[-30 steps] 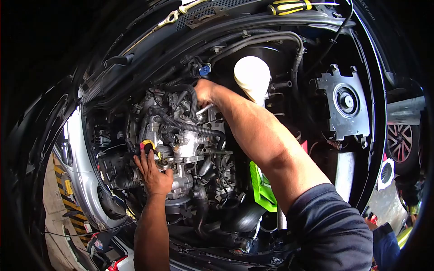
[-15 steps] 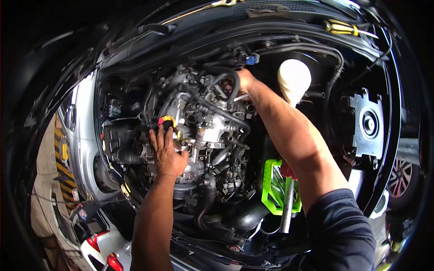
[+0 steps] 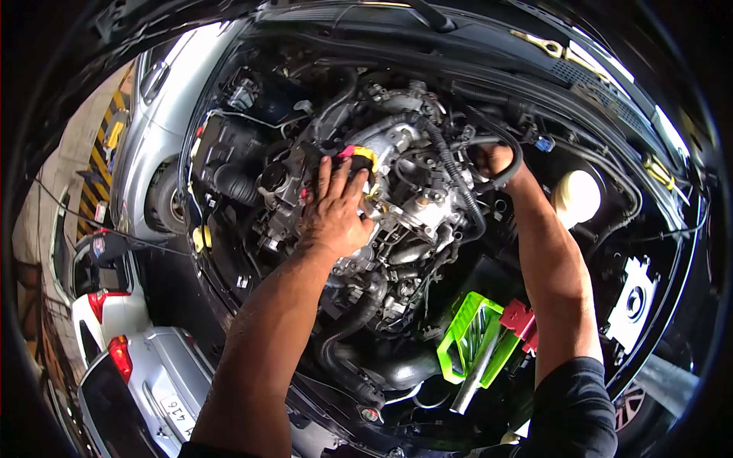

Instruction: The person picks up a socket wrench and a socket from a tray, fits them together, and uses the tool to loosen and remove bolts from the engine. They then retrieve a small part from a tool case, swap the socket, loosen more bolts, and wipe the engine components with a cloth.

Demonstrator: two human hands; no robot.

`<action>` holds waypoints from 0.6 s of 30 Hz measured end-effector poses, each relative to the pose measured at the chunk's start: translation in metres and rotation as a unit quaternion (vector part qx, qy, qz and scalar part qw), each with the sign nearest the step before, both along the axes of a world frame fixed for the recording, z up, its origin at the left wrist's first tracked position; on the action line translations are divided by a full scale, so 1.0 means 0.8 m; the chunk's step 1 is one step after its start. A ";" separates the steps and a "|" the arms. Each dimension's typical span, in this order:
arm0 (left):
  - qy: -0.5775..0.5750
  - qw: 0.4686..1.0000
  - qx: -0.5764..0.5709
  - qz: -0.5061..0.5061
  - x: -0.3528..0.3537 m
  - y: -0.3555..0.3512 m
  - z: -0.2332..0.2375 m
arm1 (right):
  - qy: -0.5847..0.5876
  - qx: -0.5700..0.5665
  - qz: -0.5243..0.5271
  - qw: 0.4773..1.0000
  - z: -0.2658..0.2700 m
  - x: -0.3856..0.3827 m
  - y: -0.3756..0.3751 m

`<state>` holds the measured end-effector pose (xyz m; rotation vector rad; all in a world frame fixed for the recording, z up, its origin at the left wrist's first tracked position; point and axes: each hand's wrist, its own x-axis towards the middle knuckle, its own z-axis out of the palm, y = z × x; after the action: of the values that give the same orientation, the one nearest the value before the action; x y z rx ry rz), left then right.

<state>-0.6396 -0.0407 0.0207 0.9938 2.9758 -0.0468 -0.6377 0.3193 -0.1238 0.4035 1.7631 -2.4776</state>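
My left hand [image 3: 336,210] lies on top of the car engine [image 3: 416,210], its fingers stretched and spread. Its fingertips touch or nearly touch a yellow and pink piece [image 3: 360,155], whose kind I cannot make out. On the far right side of the engine, my right hand [image 3: 500,160] reaches in behind a curved black hose [image 3: 516,156]. The hose and engine parts hide its fingers, so any hold there is out of sight. A ribbed black conduit [image 3: 443,156] runs across the engine between the two hands.
Beside my right forearm are a white rounded container [image 3: 576,198], a bright green tray [image 3: 450,343] with tools, and a red piece [image 3: 520,324] by a metal tube [image 3: 475,374]. Wrenches [image 3: 538,42] and a yellow-handled screwdriver [image 3: 658,172] lie along the bay's edge. A silver car [image 3: 164,374] stands left.
The camera view has turned and shifted, so the engine bay appears rotated clockwise. My left hand still rests on the engine; my right hand is still behind the hose.
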 end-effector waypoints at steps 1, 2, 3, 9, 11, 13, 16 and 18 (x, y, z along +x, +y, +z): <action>-0.010 1.000 -0.013 0.009 0.000 0.001 0.004 | -0.043 -0.094 -0.038 0.994 0.025 0.006 -0.019; -0.003 1.000 -0.011 -0.001 -0.003 -0.002 -0.001 | -0.094 -0.139 -0.066 0.984 0.053 0.011 -0.031; -0.006 1.000 -0.016 0.003 -0.003 -0.001 0.000 | -0.147 -0.185 -0.096 0.967 0.072 0.017 -0.040; -0.017 1.000 -0.020 0.016 -0.001 0.003 0.005 | 0.070 0.319 -0.038 0.945 0.027 0.011 -0.013; -0.018 1.000 -0.013 0.018 -0.001 0.002 0.003 | 0.112 0.470 -0.055 0.874 0.016 0.005 -0.007; -0.016 1.000 -0.010 0.014 -0.001 0.001 0.002 | 0.138 0.317 -0.076 0.935 0.025 0.012 -0.015; -0.002 1.000 -0.007 0.003 -0.004 -0.001 -0.005 | -0.141 -0.202 -0.081 0.966 0.050 0.013 -0.028; -0.001 1.000 -0.003 -0.003 -0.004 -0.001 -0.007 | -0.092 -0.223 -0.025 0.970 0.041 0.013 -0.016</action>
<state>-0.6429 -0.0417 0.0149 1.0006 2.9688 -0.0554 -0.6276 0.3068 -0.0908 0.6166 1.0955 -2.6641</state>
